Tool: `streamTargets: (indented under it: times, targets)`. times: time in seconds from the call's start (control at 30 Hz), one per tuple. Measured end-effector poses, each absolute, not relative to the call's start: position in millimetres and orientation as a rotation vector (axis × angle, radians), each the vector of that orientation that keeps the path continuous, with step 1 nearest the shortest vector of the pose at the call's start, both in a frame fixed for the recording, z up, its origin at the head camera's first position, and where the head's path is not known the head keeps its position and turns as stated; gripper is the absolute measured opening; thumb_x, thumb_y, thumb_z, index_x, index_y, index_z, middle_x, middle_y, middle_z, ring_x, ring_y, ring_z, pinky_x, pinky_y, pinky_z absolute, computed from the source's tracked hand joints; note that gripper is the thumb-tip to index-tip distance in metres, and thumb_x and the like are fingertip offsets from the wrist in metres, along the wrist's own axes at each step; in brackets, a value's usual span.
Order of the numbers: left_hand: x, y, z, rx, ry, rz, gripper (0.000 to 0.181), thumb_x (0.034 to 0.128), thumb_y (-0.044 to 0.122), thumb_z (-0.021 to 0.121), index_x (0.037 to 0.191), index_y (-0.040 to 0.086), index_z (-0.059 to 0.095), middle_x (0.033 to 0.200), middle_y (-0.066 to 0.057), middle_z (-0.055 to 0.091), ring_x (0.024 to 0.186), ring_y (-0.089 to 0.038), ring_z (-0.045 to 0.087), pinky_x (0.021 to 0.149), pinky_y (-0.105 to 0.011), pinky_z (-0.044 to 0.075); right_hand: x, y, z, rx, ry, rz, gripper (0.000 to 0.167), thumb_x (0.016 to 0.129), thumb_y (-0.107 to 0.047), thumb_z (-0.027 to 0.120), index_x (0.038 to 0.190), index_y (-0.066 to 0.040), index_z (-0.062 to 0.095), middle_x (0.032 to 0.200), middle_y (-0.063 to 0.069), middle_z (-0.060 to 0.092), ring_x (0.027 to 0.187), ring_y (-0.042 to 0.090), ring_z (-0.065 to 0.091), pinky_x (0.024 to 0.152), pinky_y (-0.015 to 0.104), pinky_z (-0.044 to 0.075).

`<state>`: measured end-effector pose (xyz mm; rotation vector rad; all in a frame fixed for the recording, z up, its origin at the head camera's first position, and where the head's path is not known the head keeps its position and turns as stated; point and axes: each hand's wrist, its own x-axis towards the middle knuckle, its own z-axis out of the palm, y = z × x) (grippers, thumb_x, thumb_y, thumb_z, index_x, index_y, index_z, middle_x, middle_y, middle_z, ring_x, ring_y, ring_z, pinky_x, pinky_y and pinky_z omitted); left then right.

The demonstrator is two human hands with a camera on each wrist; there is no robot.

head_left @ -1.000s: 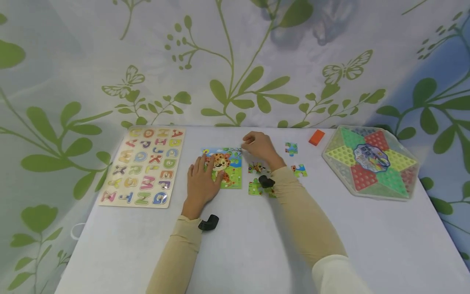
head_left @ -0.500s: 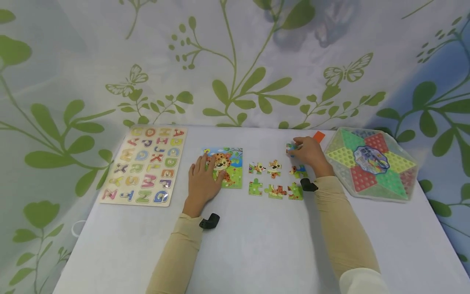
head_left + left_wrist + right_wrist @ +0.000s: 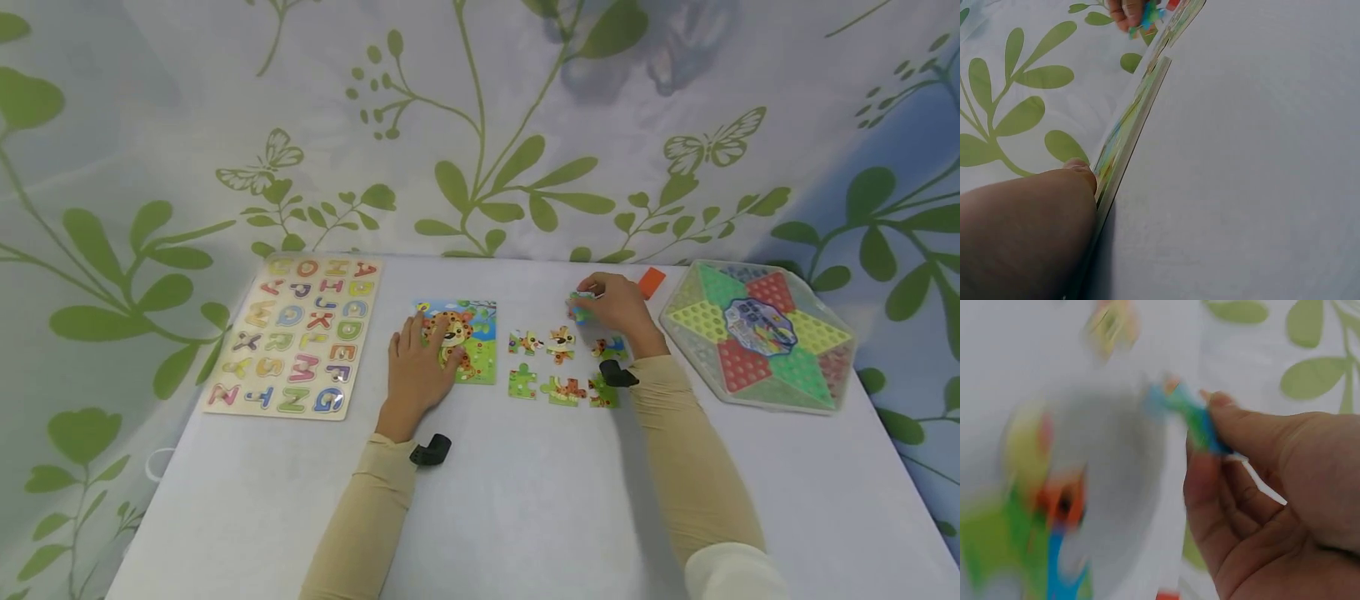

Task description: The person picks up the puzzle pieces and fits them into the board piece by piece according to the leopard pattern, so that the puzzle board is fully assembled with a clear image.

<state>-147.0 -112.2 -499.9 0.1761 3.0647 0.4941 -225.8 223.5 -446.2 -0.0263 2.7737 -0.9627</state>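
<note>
- The right hand (image 3: 618,308) was just closing in on the piece (image 3: 579,308) 0.5 s ago; now thumb and fingers pinch it, and it has shifted a little toward 9 o'clock (12 o'clock being the table's far edge).
- In the right wrist view the piece stands tilted and blurred between the thumb and fingers, and it looks lifted off the table (image 3: 510,500).
- 1.0 s ago this hand was at the 1 o'clock corner of the picture (image 3: 480,354), with the piece lying free; so the piece has gone from resting to held.
- The held piece sits between 2 and 3 o'clock from the picture, well apart from it.
- The left hand (image 3: 420,367) has stayed put, fingers spread on the picture's 9 o'clock side, pinching nothing; I judge it steadies the picture.
- For the work, that means 1 piece in hand and 6 loose pieces (image 3: 564,392) on the table, 3 to a row, between 3 and 4 o'clock from the picture.
- The block (image 3: 651,283) lies near the right hand at 2 o'clock, apparently no part of this.
- Whether the piece fits the picture, I cannot tell.
</note>
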Motion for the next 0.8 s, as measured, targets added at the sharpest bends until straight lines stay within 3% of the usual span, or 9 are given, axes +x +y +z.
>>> streamTargets:
  times: [0.2, 0.4, 0.63, 0.8]
  targets:
    - [-146.6, -113.0, -497.7, 0.167, 3.042, 0.531, 0.067, 0.1052, 0.055, 0.041, 0.163, 0.022, 0.029, 0.171, -0.019, 0.014, 0.158, -0.04, 0.013, 0.127, -0.064, 0.012, -232.5, 180.9, -445.7, -0.045, 2.632, -1.186, 0.032, 0.1, -0.034, 0.067, 0.128, -0.019, 0.071, 0.13, 0.013, 0.068, 0.097, 0.028, 0.072, 0.084, 0.044, 0.056]
    - [-147.2, -113.1, -496.4, 0.212, 3.034, 0.512, 0.07, 0.1062, 0.055, 0.038, 0.164, 0.02, 0.023, 0.173, -0.014, 0.01, 0.16, -0.037, 0.009, 0.128, -0.062, 0.011, -232.9, 125.0, -454.8, -0.172, 2.549, -1.241, 0.03, 0.097, -0.034, 0.071, 0.124, -0.019, 0.074, 0.128, 0.01, 0.069, 0.094, 0.024, 0.073, 0.086, 0.043, 0.059]
    - [-147.3, -113.3, -498.6, 0.236, 3.061, 0.478, 0.069, 0.1066, 0.053, 0.04, 0.163, 0.017, 0.026, 0.172, -0.017, 0.014, 0.159, -0.037, 0.014, 0.127, -0.062, 0.015, -232.9, 82.4, -467.9, -0.163, 2.637, -1.168, 0.027, 0.094, -0.032, 0.075, 0.117, -0.019, 0.078, 0.123, 0.008, 0.073, 0.111, 0.027, 0.068, 0.092, 0.045, 0.058]
    - [-146.2, -111.5, -498.6, 0.239, 3.083, 0.48, 0.069, 0.106, 0.053, 0.042, 0.163, 0.016, 0.028, 0.171, -0.018, 0.017, 0.158, -0.038, 0.016, 0.127, -0.063, 0.016, -233.5, 71.7, -465.2, -0.17, 2.727, -1.082, 0.025, 0.094, -0.03, 0.075, 0.114, -0.015, 0.079, 0.118, 0.008, 0.076, 0.109, 0.027, 0.069, 0.092, 0.043, 0.059]
